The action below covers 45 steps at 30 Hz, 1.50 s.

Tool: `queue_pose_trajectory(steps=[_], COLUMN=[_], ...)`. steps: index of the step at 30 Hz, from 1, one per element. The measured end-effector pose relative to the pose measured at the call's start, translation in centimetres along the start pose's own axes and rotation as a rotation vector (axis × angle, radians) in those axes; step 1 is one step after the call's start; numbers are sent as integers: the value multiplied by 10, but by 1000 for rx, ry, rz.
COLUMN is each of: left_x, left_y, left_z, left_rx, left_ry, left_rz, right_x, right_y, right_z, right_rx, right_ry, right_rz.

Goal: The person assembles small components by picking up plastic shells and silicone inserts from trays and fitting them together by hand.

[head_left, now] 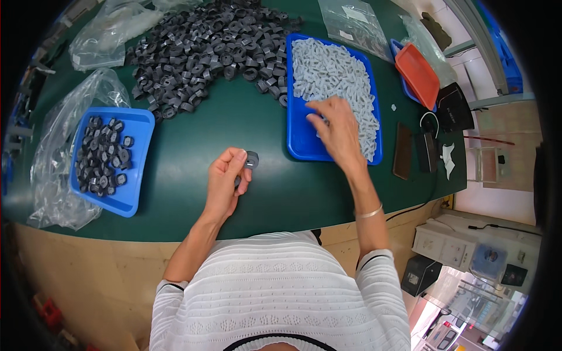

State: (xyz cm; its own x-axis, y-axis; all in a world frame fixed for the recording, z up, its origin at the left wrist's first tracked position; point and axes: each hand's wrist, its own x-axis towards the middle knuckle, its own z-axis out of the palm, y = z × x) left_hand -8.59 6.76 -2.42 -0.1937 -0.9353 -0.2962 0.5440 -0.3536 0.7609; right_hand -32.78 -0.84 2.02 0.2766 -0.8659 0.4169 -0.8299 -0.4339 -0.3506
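Note:
Over the middle of the table, my left hand [224, 182] is closed, pinching a dark grey plastic ring [252, 160] between thumb and fingertips. A second dark piece [237, 181] shows lower down among its fingers. My right hand [338, 131] hovers over a blue tray [301, 136] of small whitish translucent plastic parts [328, 67]. Its thumb and index finger are curved and apart, with nothing visible between them. The tray's front left corner is bare. Beyond my hands spreads a large heap of similar dark grey rings [216, 41].
At the left, a smaller blue tray [134, 184] holds dark assembled-looking pieces, with a clear plastic bag [50, 181] under it. More bags lie along the far edge. To the right are a red tray [417, 73], a brown phone-like slab [402, 151] and a black box [426, 152] with a cable.

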Motion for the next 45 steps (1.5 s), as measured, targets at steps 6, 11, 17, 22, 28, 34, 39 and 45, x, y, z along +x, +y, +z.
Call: queue_pose_trajectory(steps=[6,11,17,22,28,34,39,45], left_x=[-1,-1,2,1,1,13,40,125], left_y=[5,-2,-5,-5,-3,11,34,31], left_z=[-2,-5,-5,-1,4,-5,7,12], left_rx=[-101,-59,-2,28,55,-198,-108,1038], left_ry=[-25,-48,-78,-57,-6,-75,-44,-4], left_rz=[-72,-96,-71,-44,-47,-183,-172,623], right_x=[18,18,5,4,2,-1,-15,-65], right_y=[25,24,25,27,30,19,-28,-66], right_z=[13,15,13,15,22,14,-6,37], right_rx=[-275,-215,-33,64,188,258,347,275], right_ry=[-135,-190,-192,-255,-189,-162,-146,-288], right_rz=[50,38,28,33,57,59,-90,-244])
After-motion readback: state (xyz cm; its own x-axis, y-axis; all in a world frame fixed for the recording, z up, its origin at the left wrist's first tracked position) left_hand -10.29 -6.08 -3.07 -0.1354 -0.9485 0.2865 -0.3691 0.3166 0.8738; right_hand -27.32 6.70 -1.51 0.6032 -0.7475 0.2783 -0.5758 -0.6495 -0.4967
